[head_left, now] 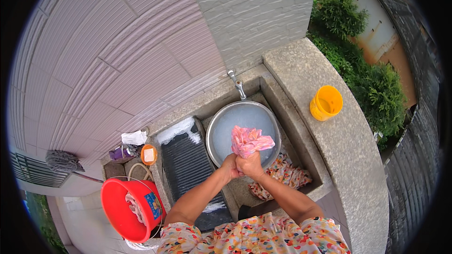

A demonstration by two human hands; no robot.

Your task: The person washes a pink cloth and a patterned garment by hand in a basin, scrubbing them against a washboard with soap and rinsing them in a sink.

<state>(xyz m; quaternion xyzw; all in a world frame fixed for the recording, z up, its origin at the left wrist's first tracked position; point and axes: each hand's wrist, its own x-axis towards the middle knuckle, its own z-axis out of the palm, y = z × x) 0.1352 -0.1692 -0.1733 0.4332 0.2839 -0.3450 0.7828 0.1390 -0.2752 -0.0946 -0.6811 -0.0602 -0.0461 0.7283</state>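
Note:
A bunched pink patterned cloth sticks up from my two closed hands, above the near part of a round metal basin. My left hand and my right hand grip it side by side, nearly touching. Cloudy greyish water fills the basin, which stands in a stone sink under a metal tap. Beside the basin, on the sink floor, lies a wet multicoloured patterned garment. Whatever part of the cloth is inside my fists is hidden.
Left of the sink is a dark ribbed washboard slab with white suds. A red bucket holding pale cloth stands further left, near an orange bowl with a soap bar and a mop. On the right ledge sits a yellow container.

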